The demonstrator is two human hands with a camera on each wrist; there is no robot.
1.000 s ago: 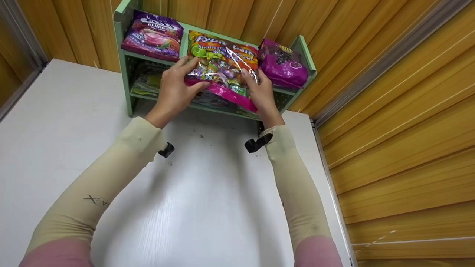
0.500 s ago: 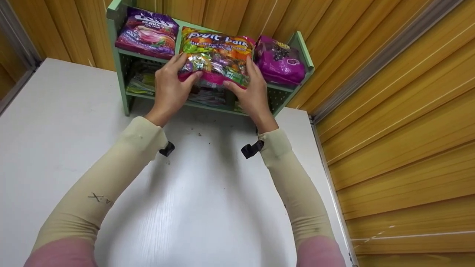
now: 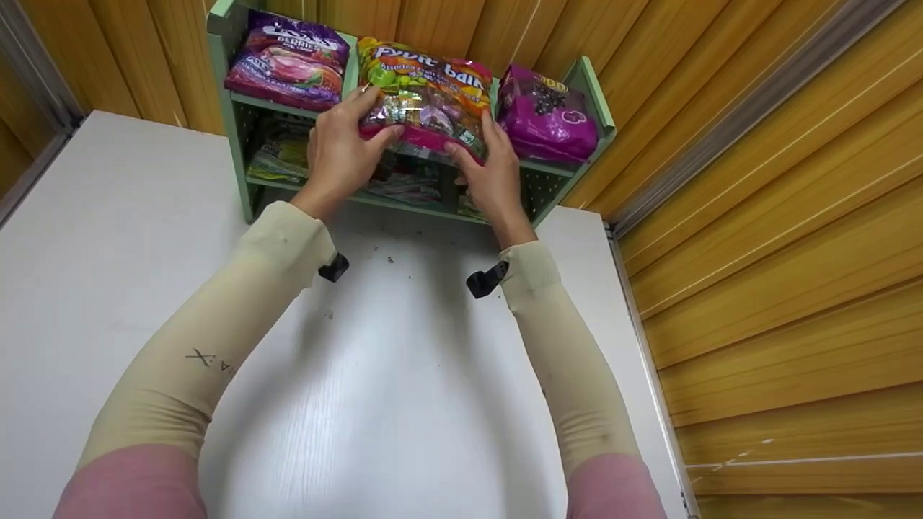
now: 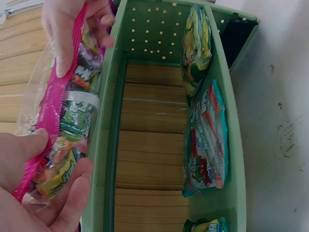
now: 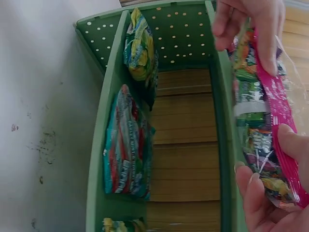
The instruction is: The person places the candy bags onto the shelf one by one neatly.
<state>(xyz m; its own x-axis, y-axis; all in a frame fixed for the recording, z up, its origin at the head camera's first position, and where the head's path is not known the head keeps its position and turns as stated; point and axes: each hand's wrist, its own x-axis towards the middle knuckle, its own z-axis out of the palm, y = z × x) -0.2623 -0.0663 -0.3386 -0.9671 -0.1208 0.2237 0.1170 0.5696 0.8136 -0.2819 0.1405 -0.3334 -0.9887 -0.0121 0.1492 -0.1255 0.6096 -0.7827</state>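
Observation:
Both hands hold a colourful bag of assorted fruit candy [image 3: 433, 79] at the middle of the top shelf of a green rack [image 3: 234, 119]. My left hand [image 3: 341, 148] grips its lower left side, thumb on the pink bottom seam. At the lower right side my right hand [image 3: 494, 176] pinches it the same way, with fingers curled beneath in the right wrist view. Wrapped sweets [image 4: 77, 118] show through the clear part of the bag, which lies against the shelf's front edge. A purple berry candy bag [image 3: 290, 61] stands to the left, a magenta grape-picture bag [image 3: 546, 119] to the right.
On the lower shelf lie a yellow-green packet [image 4: 197, 48], a teal and red packet [image 4: 207, 140] and another packet [image 5: 123, 225] partly cut off. The rack stands on a white table [image 3: 382, 404] against a wood-slat wall [image 3: 757, 216]. Dark specks mark the table.
The candy bag has moved up and back onto the top shelf between its neighbours. My right hand shifted from its right side to the lower edge, thumb now on the pink seam.

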